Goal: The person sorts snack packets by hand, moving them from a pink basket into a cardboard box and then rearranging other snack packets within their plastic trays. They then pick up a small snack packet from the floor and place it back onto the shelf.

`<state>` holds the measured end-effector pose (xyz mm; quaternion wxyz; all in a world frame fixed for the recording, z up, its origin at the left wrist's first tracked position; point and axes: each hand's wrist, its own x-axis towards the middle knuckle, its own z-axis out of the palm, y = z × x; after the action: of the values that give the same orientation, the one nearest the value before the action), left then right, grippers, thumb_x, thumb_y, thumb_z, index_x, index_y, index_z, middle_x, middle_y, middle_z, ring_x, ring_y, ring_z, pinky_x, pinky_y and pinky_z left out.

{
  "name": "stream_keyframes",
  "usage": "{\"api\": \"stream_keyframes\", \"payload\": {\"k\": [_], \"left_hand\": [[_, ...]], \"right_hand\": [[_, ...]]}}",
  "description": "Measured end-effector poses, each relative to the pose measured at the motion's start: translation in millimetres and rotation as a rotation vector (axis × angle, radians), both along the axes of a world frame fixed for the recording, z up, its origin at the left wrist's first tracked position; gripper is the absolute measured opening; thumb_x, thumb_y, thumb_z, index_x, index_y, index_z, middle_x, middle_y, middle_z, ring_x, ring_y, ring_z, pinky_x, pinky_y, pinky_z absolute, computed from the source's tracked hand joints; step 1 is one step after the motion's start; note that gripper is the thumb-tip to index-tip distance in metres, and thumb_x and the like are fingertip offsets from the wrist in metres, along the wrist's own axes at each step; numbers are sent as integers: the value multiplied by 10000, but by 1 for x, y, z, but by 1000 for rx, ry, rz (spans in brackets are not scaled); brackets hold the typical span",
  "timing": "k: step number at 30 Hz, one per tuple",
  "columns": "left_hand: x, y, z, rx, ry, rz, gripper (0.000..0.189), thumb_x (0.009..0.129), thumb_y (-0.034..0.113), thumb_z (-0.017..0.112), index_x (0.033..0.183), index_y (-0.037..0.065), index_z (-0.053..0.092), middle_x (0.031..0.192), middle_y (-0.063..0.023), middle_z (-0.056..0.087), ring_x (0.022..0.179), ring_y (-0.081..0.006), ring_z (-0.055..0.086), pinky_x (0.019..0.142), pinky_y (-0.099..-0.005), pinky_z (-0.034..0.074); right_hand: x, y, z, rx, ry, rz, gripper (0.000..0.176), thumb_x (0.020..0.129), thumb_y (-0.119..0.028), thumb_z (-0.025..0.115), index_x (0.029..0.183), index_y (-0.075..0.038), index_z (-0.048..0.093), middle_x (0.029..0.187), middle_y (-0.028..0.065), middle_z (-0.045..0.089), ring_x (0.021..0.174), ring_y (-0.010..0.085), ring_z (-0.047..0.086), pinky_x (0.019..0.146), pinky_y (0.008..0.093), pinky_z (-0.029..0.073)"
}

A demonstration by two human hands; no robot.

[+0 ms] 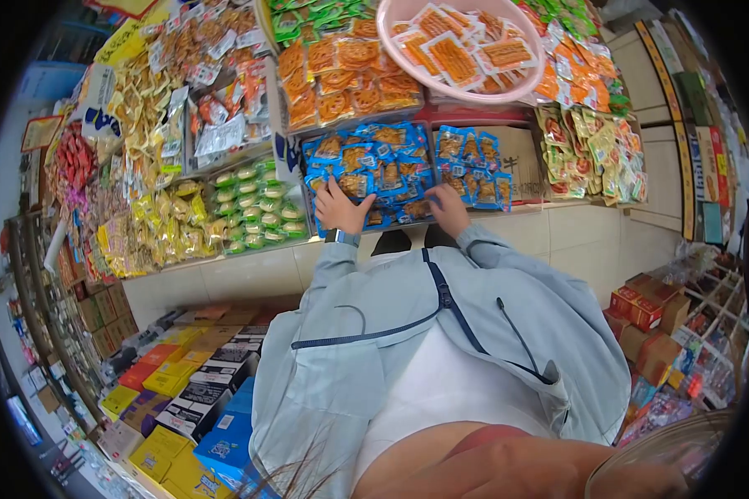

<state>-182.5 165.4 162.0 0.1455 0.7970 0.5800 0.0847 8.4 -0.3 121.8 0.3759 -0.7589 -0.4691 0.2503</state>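
Blue snack packets (389,173) with a clear window showing brown food fill a clear bin on the display. My left hand (339,208), with a watch on its wrist, lies over the packets at the bin's left side, fingers spread. At the front right corner of the same bin is my right hand (449,209). Its fingers are bent inward against the packets by the divider; what they hold, if anything, is hidden. Right of the divider, more blue packets (468,166) lie beside bare brown cardboard (516,162).
A pink basin (387,41) of orange snack packets sits behind the bins. Green-and-white packets (258,208) and yellow packets (166,218) lie to the left, cream-coloured packets (595,158) to the right. Stacked cartons (204,391) stand at lower left, red boxes (637,308) at right.
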Motion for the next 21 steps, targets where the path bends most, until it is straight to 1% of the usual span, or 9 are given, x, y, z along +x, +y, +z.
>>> {"api": "stream_keyframes", "payload": {"k": [3,6,9,12,13,16,17,20,21], "left_hand": [[6,7,0,-13,92,-45,794,635,417,801,1276,78,478,1222,-137,480,1147,-334,444,971,-481,342],[2,10,-10,7,64,-33,793,580,336,831,1239,71,477,1220,-127,487,1154,-330,437,959,-485,345],[-2,-3,-9,147,-106,-6,782,551,276,843,1213,61,485,1207,-137,500,1147,-342,452,945,-493,353],[22,-36,10,68,-217,-244,783,532,235,837,1207,48,486,1229,-151,494,1146,-362,461,940,-493,358],[39,-51,16,73,-233,-389,773,534,225,828,1202,49,481,1213,-164,501,1147,-366,460,940,-484,363],[93,-85,12,-45,-290,-750,796,554,201,802,1255,61,453,1265,-196,473,1171,-389,455,976,-469,356],[103,-94,13,-36,-272,-773,812,567,203,800,1281,64,441,1290,-203,454,1179,-397,452,982,-472,356],[120,-99,22,-42,-250,-776,850,603,209,797,1346,74,408,1358,-215,395,1217,-409,422,993,-487,351],[118,-98,26,-78,-258,-729,855,615,211,798,1359,79,399,1375,-212,374,1241,-404,398,993,-495,347]], "right_hand": [[9,-11,9,-47,89,-33,183,819,-7,570,995,-38,610,974,125,581,934,300,576,823,382,467],[21,-23,21,-45,157,-79,184,826,-11,568,1001,-37,615,978,129,588,896,284,591,783,354,489],[32,-31,32,-33,197,-78,205,851,-36,574,1052,-36,613,1045,126,608,937,268,602,806,336,494],[37,-27,63,-22,449,-4,263,879,-79,592,1141,-54,598,1098,83,626,990,192,601,823,302,480],[38,-26,68,-19,560,57,369,888,-118,604,1248,-80,535,1129,68,617,1008,155,585,834,294,471],[36,-23,49,106,695,79,445,881,-145,628,1294,-78,478,1110,74,607,1022,142,572,852,294,467],[46,-25,72,-109,694,4,526,841,-184,689,1291,-64,446,1055,98,614,958,164,597,826,325,496],[78,-49,2,162,854,-146,533,813,-169,709,1267,-56,452,1043,100,608,939,179,604,802,331,505],[99,-60,-21,119,757,-296,530,801,-173,716,1246,-44,460,1030,118,617,935,198,614,799,335,508]]}}
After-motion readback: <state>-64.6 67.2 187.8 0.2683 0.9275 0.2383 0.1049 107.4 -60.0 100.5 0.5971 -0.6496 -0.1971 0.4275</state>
